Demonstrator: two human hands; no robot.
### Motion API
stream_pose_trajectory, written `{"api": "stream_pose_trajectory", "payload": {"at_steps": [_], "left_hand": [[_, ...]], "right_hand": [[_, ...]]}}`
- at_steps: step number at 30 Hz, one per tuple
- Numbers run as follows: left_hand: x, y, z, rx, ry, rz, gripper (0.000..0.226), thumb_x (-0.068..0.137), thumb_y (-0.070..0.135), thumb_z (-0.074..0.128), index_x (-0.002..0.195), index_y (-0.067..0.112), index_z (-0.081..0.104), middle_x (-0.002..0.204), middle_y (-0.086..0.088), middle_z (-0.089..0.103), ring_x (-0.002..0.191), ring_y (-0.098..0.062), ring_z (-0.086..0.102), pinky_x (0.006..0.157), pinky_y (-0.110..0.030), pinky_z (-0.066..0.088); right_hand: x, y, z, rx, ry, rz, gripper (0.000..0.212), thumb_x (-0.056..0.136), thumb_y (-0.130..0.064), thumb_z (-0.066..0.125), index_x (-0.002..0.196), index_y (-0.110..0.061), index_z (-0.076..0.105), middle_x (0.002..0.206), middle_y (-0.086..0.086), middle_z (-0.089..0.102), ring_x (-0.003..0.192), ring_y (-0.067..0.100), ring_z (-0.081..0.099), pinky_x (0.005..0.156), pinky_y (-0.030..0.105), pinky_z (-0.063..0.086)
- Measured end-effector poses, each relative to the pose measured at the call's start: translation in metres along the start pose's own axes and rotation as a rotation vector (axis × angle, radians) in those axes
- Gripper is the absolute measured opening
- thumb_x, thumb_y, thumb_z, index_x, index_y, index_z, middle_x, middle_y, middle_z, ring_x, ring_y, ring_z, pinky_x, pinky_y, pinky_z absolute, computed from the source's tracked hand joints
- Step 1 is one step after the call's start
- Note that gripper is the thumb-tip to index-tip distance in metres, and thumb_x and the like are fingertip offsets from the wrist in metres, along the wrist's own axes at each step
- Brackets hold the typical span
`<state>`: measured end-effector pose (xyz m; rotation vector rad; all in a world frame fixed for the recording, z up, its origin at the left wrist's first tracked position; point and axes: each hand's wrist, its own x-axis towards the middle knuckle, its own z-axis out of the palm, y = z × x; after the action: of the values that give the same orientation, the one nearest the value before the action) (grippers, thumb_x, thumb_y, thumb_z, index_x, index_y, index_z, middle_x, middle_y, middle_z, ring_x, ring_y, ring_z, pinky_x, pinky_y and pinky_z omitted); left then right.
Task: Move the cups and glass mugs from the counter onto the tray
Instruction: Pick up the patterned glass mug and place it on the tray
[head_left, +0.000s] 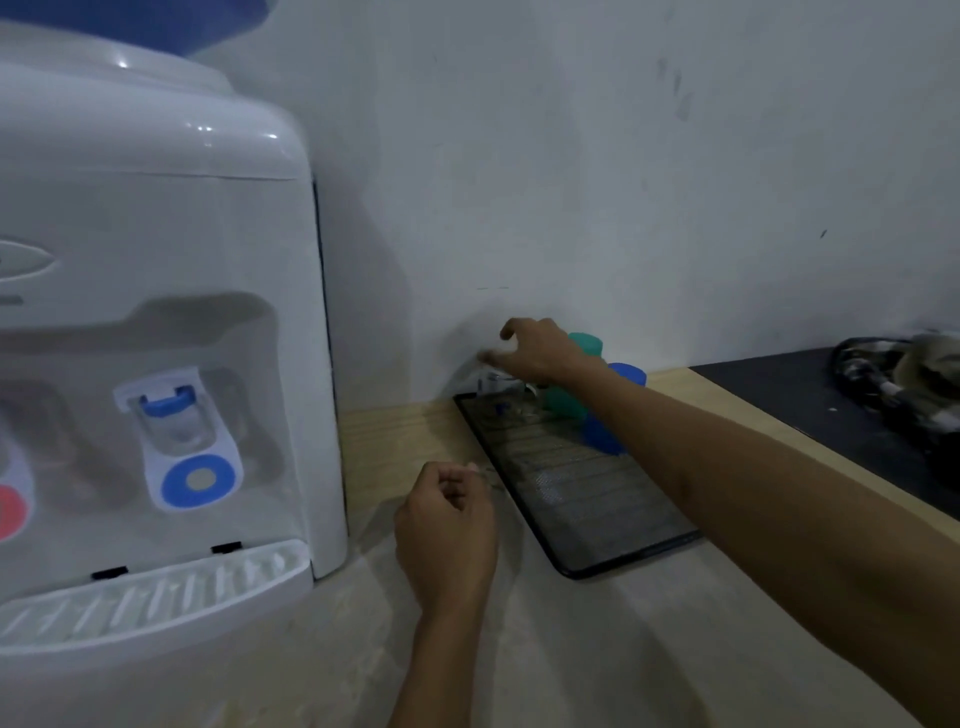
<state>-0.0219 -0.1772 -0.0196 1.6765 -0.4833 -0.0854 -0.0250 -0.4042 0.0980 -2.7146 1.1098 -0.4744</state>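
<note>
A dark tray (571, 570) lies on the pale wooden counter (389, 436) against the wall. At its far end stand a clear glass mug (501, 399), a green cup (560, 402) and a blue cup (602, 439); my forearm hides part of both cups. My right hand (540, 353) hovers just over the glass mug's rim with its fingers spread. My left hand (447, 530) is curled into a fist beside the tray's left edge. A faint second glass mug (488, 475) shows at its fingertips, most of it hidden by the hand.
A large white water dispenser (156, 338) fills the left side, its drip grille jutting toward me. To the right, a black surface (779, 400) holds a bundle of striped cloth (904, 379). The wall runs close behind the tray.
</note>
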Motion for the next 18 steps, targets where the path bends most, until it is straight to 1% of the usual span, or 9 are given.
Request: {"api": "stream_pose_trajectory", "payload": {"at_steps": [2, 3, 4, 6, 8, 11, 15, 18], "left_hand": [[0.000, 0.000, 0.000, 0.000, 0.000, -0.012, 0.020, 0.094, 0.038, 0.065, 0.075, 0.032, 0.064, 0.072, 0.017, 0.067, 0.072, -0.001, 0.063, 0.058, -0.023, 0.042], [0.000, 0.001, 0.000, 0.005, 0.002, -0.015, 0.020, 0.094, 0.038, 0.065, 0.075, 0.031, 0.064, 0.071, 0.017, 0.067, 0.071, 0.000, 0.062, 0.058, -0.023, 0.041], [0.000, 0.001, 0.001, 0.012, 0.002, -0.017, 0.020, 0.093, 0.038, 0.065, 0.074, 0.031, 0.064, 0.071, 0.017, 0.067, 0.070, 0.002, 0.061, 0.057, -0.022, 0.040], [0.000, 0.002, 0.001, 0.015, 0.006, -0.018, 0.020, 0.093, 0.037, 0.066, 0.074, 0.031, 0.064, 0.070, 0.018, 0.066, 0.069, 0.005, 0.059, 0.056, -0.021, 0.037], [0.000, 0.002, 0.001, 0.020, 0.004, -0.014, 0.020, 0.093, 0.036, 0.066, 0.073, 0.032, 0.064, 0.069, 0.019, 0.066, 0.069, 0.006, 0.059, 0.055, -0.021, 0.036], [0.001, 0.001, 0.002, 0.023, 0.009, -0.013, 0.020, 0.093, 0.035, 0.066, 0.073, 0.032, 0.065, 0.070, 0.019, 0.066, 0.068, 0.007, 0.058, 0.055, -0.020, 0.036], [0.000, 0.001, 0.002, 0.008, 0.000, -0.028, 0.019, 0.092, 0.035, 0.067, 0.073, 0.033, 0.065, 0.071, 0.018, 0.067, 0.069, 0.005, 0.060, 0.056, -0.020, 0.037], [0.001, 0.001, 0.002, 0.024, -0.002, -0.024, 0.019, 0.092, 0.033, 0.067, 0.073, 0.033, 0.064, 0.072, 0.017, 0.067, 0.070, 0.006, 0.059, 0.056, -0.019, 0.035]], "right_hand": [[0.005, 0.012, -0.016, -0.043, 0.118, 0.076, 0.058, 0.092, -0.057, 0.060, 0.132, -0.016, 0.062, 0.131, 0.013, 0.068, 0.115, 0.032, 0.064, 0.100, 0.047, 0.052], [0.008, 0.021, -0.024, -0.104, 0.132, 0.123, 0.054, 0.092, -0.052, 0.060, 0.133, -0.017, 0.062, 0.132, 0.013, 0.067, 0.118, 0.033, 0.063, 0.101, 0.048, 0.051], [0.010, 0.030, -0.030, -0.154, 0.106, 0.174, 0.055, 0.090, -0.049, 0.062, 0.136, -0.019, 0.061, 0.135, 0.012, 0.066, 0.121, 0.033, 0.061, 0.103, 0.048, 0.049], [0.011, 0.046, -0.035, -0.180, -0.006, 0.236, 0.061, 0.088, -0.046, 0.071, 0.142, -0.020, 0.059, 0.142, 0.012, 0.061, 0.127, 0.034, 0.058, 0.108, 0.050, 0.048], [0.010, 0.056, -0.035, -0.157, -0.087, 0.229, 0.066, 0.087, -0.040, 0.079, 0.144, -0.017, 0.058, 0.146, 0.012, 0.058, 0.132, 0.034, 0.055, 0.108, 0.046, 0.049], [0.010, 0.065, -0.027, -0.135, -0.059, 0.215, 0.065, 0.085, -0.028, 0.084, 0.143, -0.014, 0.059, 0.145, 0.013, 0.058, 0.131, 0.033, 0.054, 0.102, 0.040, 0.050], [0.010, 0.068, -0.024, -0.138, -0.020, 0.221, 0.068, 0.086, -0.030, 0.083, 0.146, -0.012, 0.056, 0.144, 0.015, 0.057, 0.131, 0.034, 0.054, 0.104, 0.042, 0.050], [0.009, 0.069, -0.024, -0.096, -0.013, 0.253, 0.080, 0.085, -0.035, 0.084, 0.152, -0.012, 0.047, 0.149, 0.018, 0.052, 0.132, 0.036, 0.054, 0.106, 0.045, 0.051]]}}
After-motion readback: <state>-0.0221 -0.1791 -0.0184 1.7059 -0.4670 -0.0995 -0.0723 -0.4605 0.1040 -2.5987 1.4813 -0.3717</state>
